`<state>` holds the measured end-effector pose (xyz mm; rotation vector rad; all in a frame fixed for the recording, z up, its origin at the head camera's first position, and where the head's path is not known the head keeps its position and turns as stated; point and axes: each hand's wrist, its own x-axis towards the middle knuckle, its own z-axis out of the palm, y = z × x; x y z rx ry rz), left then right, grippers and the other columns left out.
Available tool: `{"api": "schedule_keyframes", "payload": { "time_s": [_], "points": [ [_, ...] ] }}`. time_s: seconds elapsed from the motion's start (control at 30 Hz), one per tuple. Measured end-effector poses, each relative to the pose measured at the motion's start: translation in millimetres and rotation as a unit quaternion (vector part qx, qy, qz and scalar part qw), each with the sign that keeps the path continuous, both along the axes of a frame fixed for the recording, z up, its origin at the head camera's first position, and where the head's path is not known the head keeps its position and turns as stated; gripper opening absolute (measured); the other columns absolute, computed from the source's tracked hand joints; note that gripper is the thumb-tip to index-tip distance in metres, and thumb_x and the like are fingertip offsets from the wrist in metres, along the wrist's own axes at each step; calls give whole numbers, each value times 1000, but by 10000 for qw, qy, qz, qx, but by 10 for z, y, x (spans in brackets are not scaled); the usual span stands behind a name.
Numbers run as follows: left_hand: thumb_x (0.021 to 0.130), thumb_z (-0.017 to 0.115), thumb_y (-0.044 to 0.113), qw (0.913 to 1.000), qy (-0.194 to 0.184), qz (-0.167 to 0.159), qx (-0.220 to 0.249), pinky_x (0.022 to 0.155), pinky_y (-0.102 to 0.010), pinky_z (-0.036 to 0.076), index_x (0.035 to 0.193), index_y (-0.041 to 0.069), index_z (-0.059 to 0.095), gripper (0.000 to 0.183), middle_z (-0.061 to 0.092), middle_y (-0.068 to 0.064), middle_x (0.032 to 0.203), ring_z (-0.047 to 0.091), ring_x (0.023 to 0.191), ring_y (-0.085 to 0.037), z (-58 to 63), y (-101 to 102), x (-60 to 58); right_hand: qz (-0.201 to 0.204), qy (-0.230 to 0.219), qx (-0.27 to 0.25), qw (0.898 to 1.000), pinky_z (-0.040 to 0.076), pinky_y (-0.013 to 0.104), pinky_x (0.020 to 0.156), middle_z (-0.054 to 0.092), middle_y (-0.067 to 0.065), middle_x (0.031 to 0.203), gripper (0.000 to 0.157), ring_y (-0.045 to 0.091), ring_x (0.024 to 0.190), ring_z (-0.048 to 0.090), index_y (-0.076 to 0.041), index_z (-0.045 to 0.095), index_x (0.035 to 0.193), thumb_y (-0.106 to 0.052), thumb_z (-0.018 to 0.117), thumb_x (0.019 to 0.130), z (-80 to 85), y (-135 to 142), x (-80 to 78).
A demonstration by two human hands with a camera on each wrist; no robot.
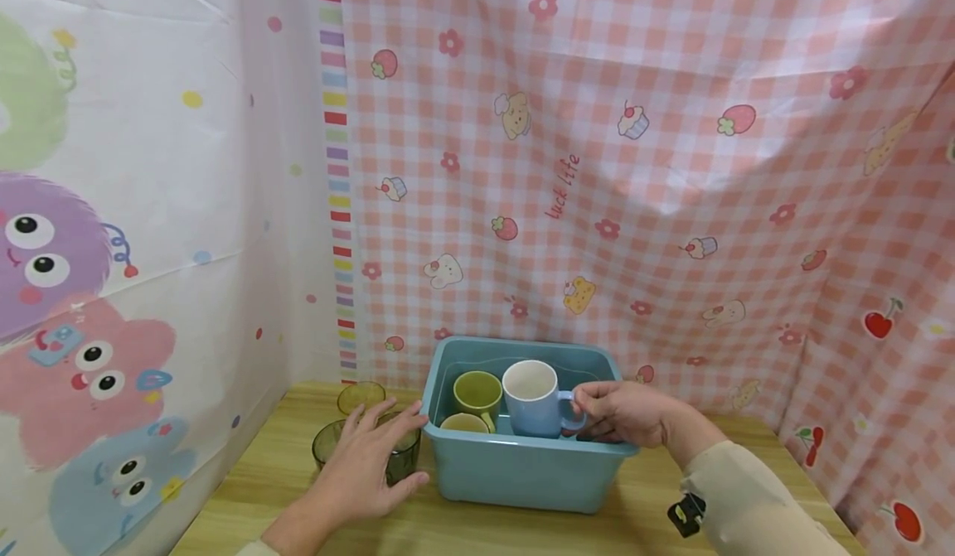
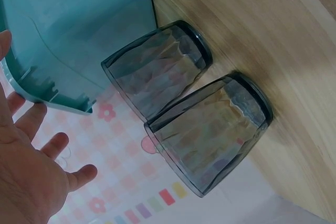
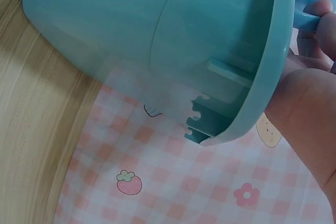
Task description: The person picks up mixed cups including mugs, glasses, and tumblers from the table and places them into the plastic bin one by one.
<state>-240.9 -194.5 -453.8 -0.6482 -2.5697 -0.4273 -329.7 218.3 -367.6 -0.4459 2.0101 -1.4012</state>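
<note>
My right hand [image 1: 630, 411] pinches the handle of a light-blue mug [image 1: 531, 413] with a white inside. The mug stands upright within the near right part of a teal plastic bin [image 1: 522, 477], and the hand reaches over the bin's right rim. To the mug's left in the bin are a green mug [image 1: 477, 389] and a pale yellow cup [image 1: 462, 424], partly hidden by the front rim. Spread-fingered, my left hand [image 1: 366, 465] has its fingertips right at the bin's left rim. Two dark clear tumblers [image 2: 157, 69] [image 2: 215, 135] stand beside that hand, partly covered by it in the head view.
An amber glass [image 1: 361, 397] stands behind the tumblers on the wooden table [image 1: 403, 531]. A pink checked cloth [image 1: 597, 166] hangs behind the bin, and a white cartoon cloth [image 1: 186, 208] hangs at the left. A small black device [image 1: 686, 514] is by the right sleeve.
</note>
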Motion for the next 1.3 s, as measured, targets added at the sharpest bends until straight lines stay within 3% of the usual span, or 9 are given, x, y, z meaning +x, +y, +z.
{"api": "schedule_keyframes", "payload": {
  "time_s": [0.2, 0.3, 0.47, 0.73, 1.07, 1.3],
  "points": [
    [90, 81, 52, 10000, 37, 7, 35, 116, -81, 34, 151, 23, 60, 71, 56, -1, 162, 49, 150, -43, -1, -3, 0, -17, 11, 82, 10000, 55, 42, 102, 67, 2, 104, 31, 38, 132, 67, -17, 59, 94, -36, 46, 115, 5, -42, 2],
    [89, 81, 52, 10000, 18, 16, 35, 116, -81, 34, 151, 23, 60, 71, 56, -1, 162, 49, 150, -43, -1, -2, -1, -66, 13, 142, 9999, 54, 40, 97, 62, 1, 102, 31, 29, 119, 70, -14, 59, 95, -35, 47, 115, -4, -64, 0],
    [90, 81, 52, 10000, -62, 40, 29, 116, -81, 33, 151, 23, 60, 71, 56, 0, 163, 48, 150, -43, 11, 6, 3, -32, 3, 182, 9998, 51, 36, 90, 57, 0, 99, 32, 23, 101, 61, -13, 60, 95, -35, 48, 115, -34, -89, -17],
    [90, 81, 52, 9999, -106, 53, 48, 117, -81, 33, 150, 23, 61, 70, 55, 0, 163, 48, 151, -42, 19, 5, 6, 63, 71, 315, 9995, 43, 35, 85, 52, 1, 95, 32, 22, 96, 51, -12, 60, 94, -32, 47, 115, -33, -119, -21],
    [89, 82, 50, 9999, -57, 11, 92, 116, -82, 33, 149, 23, 61, 69, 56, -1, 162, 48, 150, -43, 7, 8, 13, -116, 67, 626, 9979, 45, 36, 86, 55, 2, 97, 29, 24, 100, 54, -9, 64, 97, -29, 51, 114, -43, -171, -35],
    [90, 82, 51, 9999, -128, -9, 103, 116, -82, 32, 149, 23, 61, 69, 56, 1, 162, 48, 151, -43, 4, 10, 4, -53, 40, 655, 9978, 41, 34, 84, 54, 1, 91, 28, 22, 94, 52, -9, 64, 94, -27, 52, 113, -76, -166, -72]
  ]
}}
